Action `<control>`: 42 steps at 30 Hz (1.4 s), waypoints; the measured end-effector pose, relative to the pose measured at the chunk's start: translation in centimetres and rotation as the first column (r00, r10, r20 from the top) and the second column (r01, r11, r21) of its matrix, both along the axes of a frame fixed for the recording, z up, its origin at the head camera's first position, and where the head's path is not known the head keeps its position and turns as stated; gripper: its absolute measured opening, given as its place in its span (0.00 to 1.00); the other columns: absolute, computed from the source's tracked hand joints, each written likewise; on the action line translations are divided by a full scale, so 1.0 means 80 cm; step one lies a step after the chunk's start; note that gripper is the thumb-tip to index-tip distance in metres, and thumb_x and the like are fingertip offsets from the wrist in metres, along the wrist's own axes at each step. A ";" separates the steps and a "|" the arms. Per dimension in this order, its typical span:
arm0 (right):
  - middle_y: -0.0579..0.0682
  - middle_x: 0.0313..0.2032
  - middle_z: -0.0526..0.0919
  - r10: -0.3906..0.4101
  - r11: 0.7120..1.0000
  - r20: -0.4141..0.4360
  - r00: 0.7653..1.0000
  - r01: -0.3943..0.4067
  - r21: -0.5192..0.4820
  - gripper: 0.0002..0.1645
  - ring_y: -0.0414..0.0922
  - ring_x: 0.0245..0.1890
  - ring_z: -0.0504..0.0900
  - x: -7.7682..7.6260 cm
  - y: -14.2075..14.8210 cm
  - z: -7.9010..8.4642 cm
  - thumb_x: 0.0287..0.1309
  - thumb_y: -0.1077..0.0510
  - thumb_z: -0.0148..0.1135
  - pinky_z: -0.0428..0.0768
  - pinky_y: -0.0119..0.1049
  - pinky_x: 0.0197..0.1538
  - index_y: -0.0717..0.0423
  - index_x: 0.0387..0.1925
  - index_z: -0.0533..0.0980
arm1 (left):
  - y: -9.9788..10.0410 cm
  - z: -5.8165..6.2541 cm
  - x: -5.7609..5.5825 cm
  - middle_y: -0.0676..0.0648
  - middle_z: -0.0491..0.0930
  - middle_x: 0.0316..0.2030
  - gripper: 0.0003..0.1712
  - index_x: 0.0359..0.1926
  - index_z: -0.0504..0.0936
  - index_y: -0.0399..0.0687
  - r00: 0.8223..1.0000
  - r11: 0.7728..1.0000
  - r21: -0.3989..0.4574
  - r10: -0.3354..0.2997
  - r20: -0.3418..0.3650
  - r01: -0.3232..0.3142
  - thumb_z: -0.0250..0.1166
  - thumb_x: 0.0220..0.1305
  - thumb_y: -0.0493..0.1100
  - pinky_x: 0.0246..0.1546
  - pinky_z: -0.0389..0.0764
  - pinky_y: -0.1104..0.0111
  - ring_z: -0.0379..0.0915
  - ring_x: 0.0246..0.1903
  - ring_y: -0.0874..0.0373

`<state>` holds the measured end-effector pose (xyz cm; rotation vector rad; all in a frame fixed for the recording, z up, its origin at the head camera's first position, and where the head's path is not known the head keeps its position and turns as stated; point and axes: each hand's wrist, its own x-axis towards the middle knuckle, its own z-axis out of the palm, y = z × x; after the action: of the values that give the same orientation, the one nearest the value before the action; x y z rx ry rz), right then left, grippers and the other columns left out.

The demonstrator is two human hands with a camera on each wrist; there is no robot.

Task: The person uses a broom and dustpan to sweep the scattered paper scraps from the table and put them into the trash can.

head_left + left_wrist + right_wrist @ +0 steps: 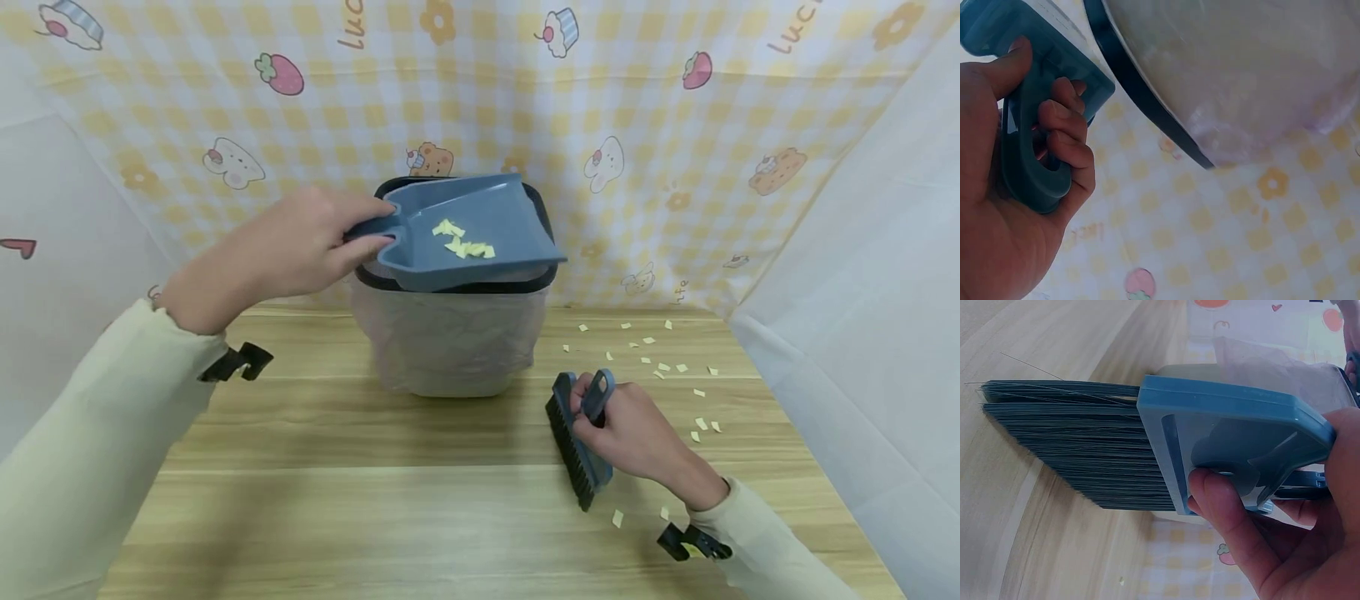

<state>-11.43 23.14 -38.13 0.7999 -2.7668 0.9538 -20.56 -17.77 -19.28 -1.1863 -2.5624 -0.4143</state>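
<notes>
My left hand (326, 237) grips the handle of a blue dustpan (480, 212), which is above the mouth of a trash bin (457, 342) lined with a translucent bag. Several pale yellow paper scraps (468, 248) lie in the pan. In the left wrist view, the fingers curl round the dustpan handle (1035, 181). Low on the right, my right hand (630, 429) holds a blue hand brush (573, 442) with dark bristles (1079, 437). The right wrist view has its fingers and thumb round the brush's blue body (1235, 437).
Several paper scraps (660, 367) are scattered over the right part of the wooden table (315, 517). Behind the bin hangs a yellow checked cloth (480, 100) with cartoon prints. A white sheet (862, 333) borders the table on the right.
</notes>
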 end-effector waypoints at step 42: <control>0.32 0.22 0.73 0.002 1.000 -0.029 1.000 -0.002 0.000 0.11 0.29 0.18 0.68 0.000 0.001 -0.001 0.58 0.66 0.64 0.69 0.31 0.22 0.46 0.37 0.77 | -0.005 -0.021 -0.029 0.31 0.83 0.42 0.19 0.58 0.87 0.28 0.858 0.999 -0.041 0.001 -0.514 -0.026 0.73 0.68 0.26 0.40 0.83 0.44 0.78 0.39 0.34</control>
<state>-11.39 23.21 -38.25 0.8094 -2.7419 0.9349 -22.89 -18.15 -20.97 -1.1094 -2.1179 -0.0174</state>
